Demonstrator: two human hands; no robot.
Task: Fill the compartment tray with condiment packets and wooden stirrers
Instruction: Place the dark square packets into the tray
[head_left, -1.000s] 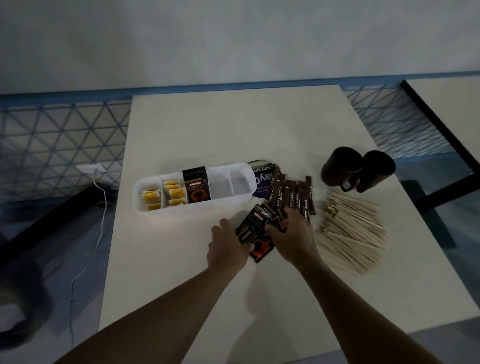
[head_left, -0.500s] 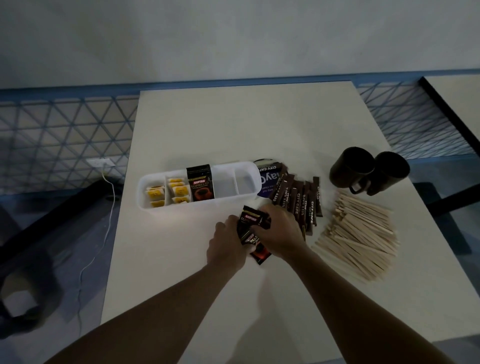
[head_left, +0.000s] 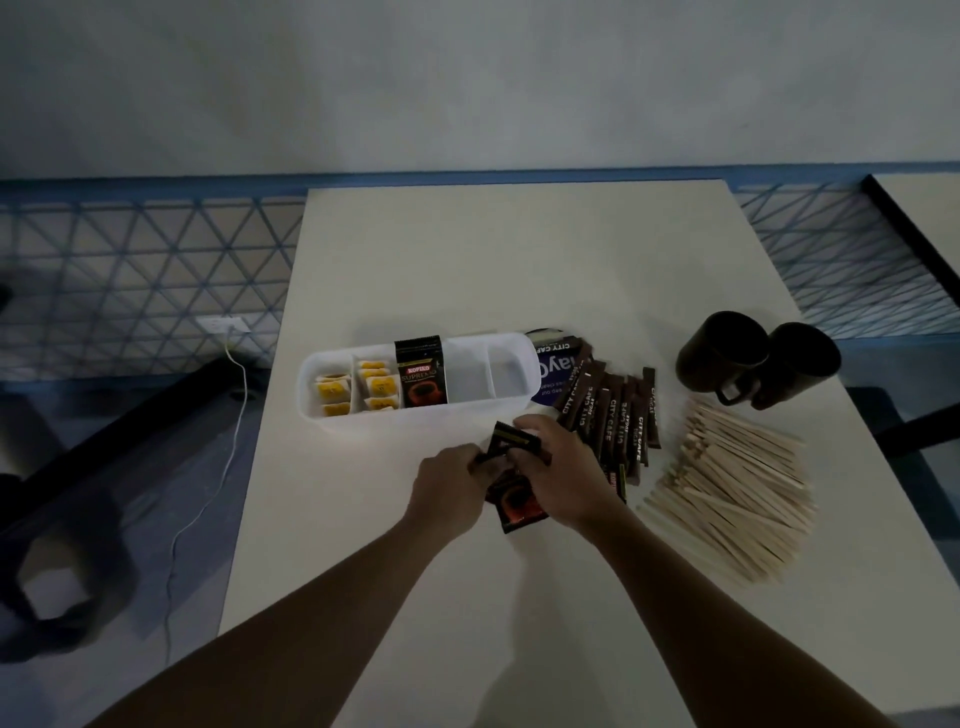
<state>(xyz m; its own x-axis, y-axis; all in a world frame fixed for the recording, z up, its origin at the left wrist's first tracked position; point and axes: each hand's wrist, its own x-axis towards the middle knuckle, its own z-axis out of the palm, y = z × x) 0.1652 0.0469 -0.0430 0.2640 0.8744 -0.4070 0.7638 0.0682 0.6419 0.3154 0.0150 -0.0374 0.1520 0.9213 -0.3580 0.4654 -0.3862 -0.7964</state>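
Observation:
A white compartment tray (head_left: 514, 400) lies on the table with yellow packets (head_left: 358, 389) in its left sections and one dark coffee sachet (head_left: 421, 379) standing in the middle. In front of it my left hand (head_left: 449, 488) and my right hand (head_left: 558, 478) together grip a small stack of dark coffee sachets (head_left: 514, 501), its top edge tilted up toward the tray. Brown sugar sticks (head_left: 615, 415) fan out to the right of my hands. A heap of wooden stirrers (head_left: 737, 493) lies further right.
Two dark mugs (head_left: 753, 358) stand at the table's right edge, beyond the stirrers. A blue mayo packet (head_left: 550, 374) sits behind the tray's right end. The table (head_left: 498, 270) is bare at the back. A white cable (head_left: 228, 415) hangs left of it.
Both hands have gathered the coffee sachets off the table into one stack and drawn it together between them. The view has shifted slightly to the left.

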